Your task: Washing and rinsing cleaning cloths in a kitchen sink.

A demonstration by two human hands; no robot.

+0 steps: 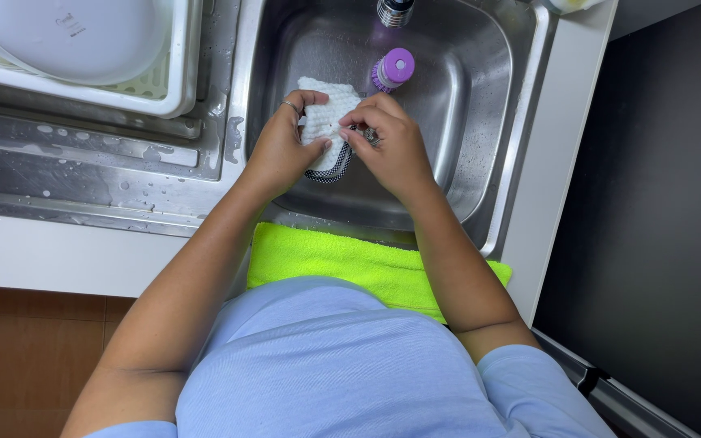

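- Your left hand [280, 146] is closed on the white knitted scrubbing pad with a dark checked edge [328, 122], thumb across its face and fingers curled behind; a ring shows on one finger.
- Your right hand [389, 142] pinches the same pad from the other side, fingertips bent in on its right edge; both hands hold it over the basin of the stainless steel sink [448, 105], clear of the bottom.
- Just beyond the pad a small purple-capped bottle [393, 69] lies in the basin, under the metal tap spout [395, 11]; whether water runs I cannot tell.
- As a judgement, the washing looks partly done; a white plastic bowl [66, 36] already sits upturned in the white draining rack [176, 101] on your left, and droplets and suds dot the steel drainboard [83, 162].
- A bright yellow-green cloth [342, 259] lies over the sink's front edge against your pale blue shirt [326, 365].
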